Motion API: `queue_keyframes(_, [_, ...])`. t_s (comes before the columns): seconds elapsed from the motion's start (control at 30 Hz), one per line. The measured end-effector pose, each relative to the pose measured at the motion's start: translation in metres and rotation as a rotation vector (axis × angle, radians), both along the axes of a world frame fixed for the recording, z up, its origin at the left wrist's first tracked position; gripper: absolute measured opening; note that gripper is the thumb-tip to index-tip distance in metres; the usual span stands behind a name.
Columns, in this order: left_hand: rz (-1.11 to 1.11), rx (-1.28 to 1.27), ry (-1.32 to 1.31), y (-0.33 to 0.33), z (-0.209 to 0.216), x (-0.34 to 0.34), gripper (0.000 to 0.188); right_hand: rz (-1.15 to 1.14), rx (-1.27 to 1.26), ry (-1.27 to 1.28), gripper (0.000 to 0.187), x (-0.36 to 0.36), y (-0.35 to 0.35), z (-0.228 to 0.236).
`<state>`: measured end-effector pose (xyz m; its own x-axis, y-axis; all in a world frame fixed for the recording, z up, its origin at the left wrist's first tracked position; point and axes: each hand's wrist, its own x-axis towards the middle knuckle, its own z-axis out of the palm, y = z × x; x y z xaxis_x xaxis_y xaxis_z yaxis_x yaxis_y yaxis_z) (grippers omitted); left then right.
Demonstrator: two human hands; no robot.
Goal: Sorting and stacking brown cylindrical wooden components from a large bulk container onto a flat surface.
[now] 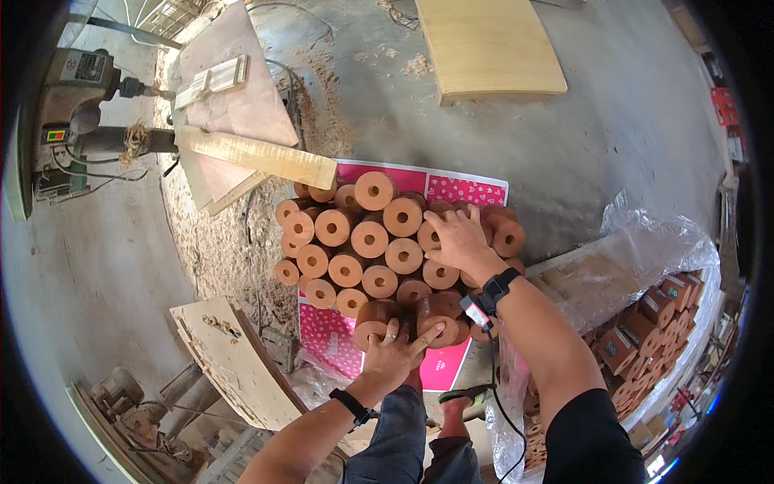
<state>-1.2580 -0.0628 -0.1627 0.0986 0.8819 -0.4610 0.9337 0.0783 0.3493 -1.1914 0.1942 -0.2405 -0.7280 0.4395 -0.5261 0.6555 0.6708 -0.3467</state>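
Observation:
Reddish-brown wooden cylinders, each with a round hole through its middle, are stacked in a pile with their ends facing up toward me. My left hand (pixel 391 355) grips two of them at the near edge, the left cylinder (pixel 374 316) and the right cylinder (pixel 435 306). One of its fingers lies at the right one's hole. Over the right part of the pile, my right hand (pixel 463 242) has thumb and fingers around a cylinder (pixel 426 237), partly hidden by the hand. Beneath the pile lies a pink and white printed sheet (pixel 326 343).
A drilling machine (pixel 89 89) stands at the far left, with a wooden bar (pixel 258 156) reaching toward the pile. Boards (pixel 234 355) lean at the near left. Clear plastic wrap (pixel 645 234) covers more stacked cylinders (pixel 657 339) at right. A curved panel (pixel 492 44) lies beyond.

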Motion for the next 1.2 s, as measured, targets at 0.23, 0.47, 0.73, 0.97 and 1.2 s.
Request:
queue_keyframes(0.23, [0.031, 0.022, -0.008, -0.005, 0.000, 0.001, 0.075, -0.066, 0.090, 0.050, 0.082, -0.003, 0.002, 0.005])
queue_keyframes(0.47, [0.027, -0.004, -0.027, -0.006, -0.003, 0.003, 0.078, -0.168, 0.066, 0.037, 0.092, 0.029, 0.018, -0.005])
queue_keyframes(0.73, [0.027, -0.065, -0.018, -0.004, 0.001, 0.002, 0.080, -0.224, -0.050, -0.112, 0.059, 0.081, 0.048, -0.002])
queue_keyframes(0.97, [-0.021, -0.131, -0.016, 0.005, 0.008, -0.001, 0.080, -0.361, -0.167, -0.079, 0.051, 0.088, 0.052, -0.009])
queue_keyframes(1.2, [0.013, -0.037, 0.038, -0.002, 0.000, 0.001, 0.071, -0.735, -0.423, -0.001, 0.067, 0.142, 0.042, -0.006])
